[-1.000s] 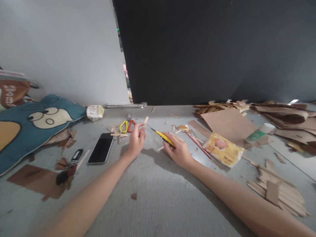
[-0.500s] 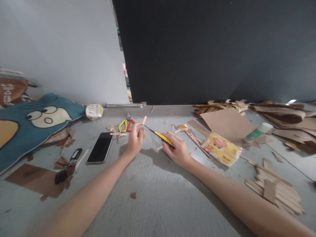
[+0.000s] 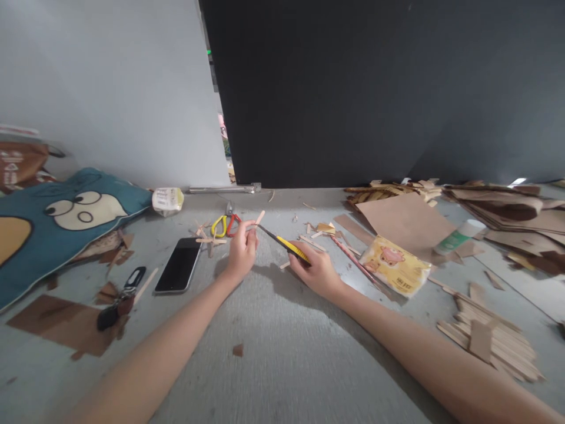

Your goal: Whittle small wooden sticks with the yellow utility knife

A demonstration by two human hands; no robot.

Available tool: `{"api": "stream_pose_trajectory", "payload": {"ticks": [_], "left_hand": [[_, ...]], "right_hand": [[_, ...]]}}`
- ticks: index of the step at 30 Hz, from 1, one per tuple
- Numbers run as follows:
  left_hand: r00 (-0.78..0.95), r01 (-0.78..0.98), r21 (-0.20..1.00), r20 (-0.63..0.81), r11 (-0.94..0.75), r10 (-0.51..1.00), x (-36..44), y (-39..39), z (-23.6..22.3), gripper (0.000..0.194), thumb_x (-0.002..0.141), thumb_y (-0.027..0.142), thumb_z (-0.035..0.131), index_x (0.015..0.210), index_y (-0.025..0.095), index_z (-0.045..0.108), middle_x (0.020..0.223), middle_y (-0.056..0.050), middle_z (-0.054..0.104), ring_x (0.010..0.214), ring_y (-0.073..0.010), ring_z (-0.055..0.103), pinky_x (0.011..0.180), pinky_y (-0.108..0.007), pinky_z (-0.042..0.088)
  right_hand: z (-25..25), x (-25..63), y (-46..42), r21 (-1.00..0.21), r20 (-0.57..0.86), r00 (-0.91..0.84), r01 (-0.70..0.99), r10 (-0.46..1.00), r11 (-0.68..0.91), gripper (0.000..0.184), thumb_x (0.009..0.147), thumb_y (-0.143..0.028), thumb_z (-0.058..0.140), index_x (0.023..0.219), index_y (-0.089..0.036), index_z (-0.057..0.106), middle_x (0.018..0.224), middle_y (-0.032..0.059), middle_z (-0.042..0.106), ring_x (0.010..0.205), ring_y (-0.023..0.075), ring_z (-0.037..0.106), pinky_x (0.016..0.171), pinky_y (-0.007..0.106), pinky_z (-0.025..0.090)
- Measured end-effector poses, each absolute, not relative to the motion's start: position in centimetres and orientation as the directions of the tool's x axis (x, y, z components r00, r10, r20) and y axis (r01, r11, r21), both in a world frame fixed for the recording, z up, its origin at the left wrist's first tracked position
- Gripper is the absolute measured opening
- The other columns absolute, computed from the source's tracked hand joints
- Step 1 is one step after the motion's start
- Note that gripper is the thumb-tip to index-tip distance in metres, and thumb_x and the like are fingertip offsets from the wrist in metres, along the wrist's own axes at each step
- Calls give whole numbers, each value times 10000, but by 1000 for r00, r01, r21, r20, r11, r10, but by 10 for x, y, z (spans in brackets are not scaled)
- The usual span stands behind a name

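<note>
The left hand (image 3: pixel 242 250) pinches a pale, flat wooden stick (image 3: pixel 260 217) at its one o'clock. The right hand (image 3: pixel 318 271) is closed around a slim yellow-and-black tool (image 3: pixel 289 246), its dark tip beside the stick; whether touching, I cannot tell. At the right hand's three o'clock lies a soft yellow plastic pack (image 3: pixel 396 266), its contents hidden.

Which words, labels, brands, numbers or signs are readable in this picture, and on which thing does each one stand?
No text is clear enough to quote.
Yellow packet: dark characters, too blurred to read.
Glue tube: pale marks on the green label, too small.
Small white pack: printed lines, too blurred.
Brown bag: pale marks, too blurred.
Yellow-and-black tool in the right hand: no lettering visible.
</note>
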State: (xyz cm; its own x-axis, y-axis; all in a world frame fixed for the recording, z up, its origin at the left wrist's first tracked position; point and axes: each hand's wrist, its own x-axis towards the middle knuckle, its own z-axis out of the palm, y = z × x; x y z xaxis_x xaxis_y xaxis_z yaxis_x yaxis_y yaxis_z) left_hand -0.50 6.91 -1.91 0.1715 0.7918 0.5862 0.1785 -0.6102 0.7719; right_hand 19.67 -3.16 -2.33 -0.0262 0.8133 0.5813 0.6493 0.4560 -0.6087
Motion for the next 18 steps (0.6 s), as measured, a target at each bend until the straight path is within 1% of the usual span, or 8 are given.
{"api": "stream_pose_trajectory", "payload": {"ticks": [4, 7, 10, 18], "left_hand": [[190, 183, 777, 573, -603, 797, -5, 70, -21, 291, 1052, 467, 457, 1145, 212, 562, 598, 61, 505, 497, -117, 486, 504, -228, 378], [177, 185, 791, 557, -583, 812, -5, 71, -21, 287, 1050, 463, 465, 1151, 213, 564, 605, 62, 514, 489, -112, 480, 497, -222, 380], [170, 174, 798, 552, -576, 816, -4, 70, -21, 298, 1045, 476, 475, 1150, 211, 562, 599, 65, 511, 483, -110, 478, 486, -217, 374], [165, 157, 797, 561, -583, 811, -4, 69, -18, 295, 1035, 482, 499, 1139, 214, 564, 574, 69, 489, 479, -119, 474, 477, -222, 368]], "right_hand": [[-22, 199, -31, -663, 530, -46, 600, 847, 448, 281, 975, -353, 541, 1134, -206, 720, 758, 16, 696, 566, 141, 568, 587, 246, 462], [-21, 199, -30, -698, 529, -6, 566, 848, 439, 281, 978, -362, 540, 1116, -208, 731, 768, 16, 694, 627, 152, 595, 602, 245, 462], [-21, 199, -29, -700, 541, 17, 563, 841, 439, 295, 976, -367, 549, 1144, -207, 732, 788, 21, 704, 663, 160, 610, 620, 248, 470], [-21, 198, -30, -682, 557, 21, 583, 831, 442, 295, 989, -368, 539, 1153, -214, 729, 800, 29, 719, 669, 171, 630, 640, 268, 496]]}}
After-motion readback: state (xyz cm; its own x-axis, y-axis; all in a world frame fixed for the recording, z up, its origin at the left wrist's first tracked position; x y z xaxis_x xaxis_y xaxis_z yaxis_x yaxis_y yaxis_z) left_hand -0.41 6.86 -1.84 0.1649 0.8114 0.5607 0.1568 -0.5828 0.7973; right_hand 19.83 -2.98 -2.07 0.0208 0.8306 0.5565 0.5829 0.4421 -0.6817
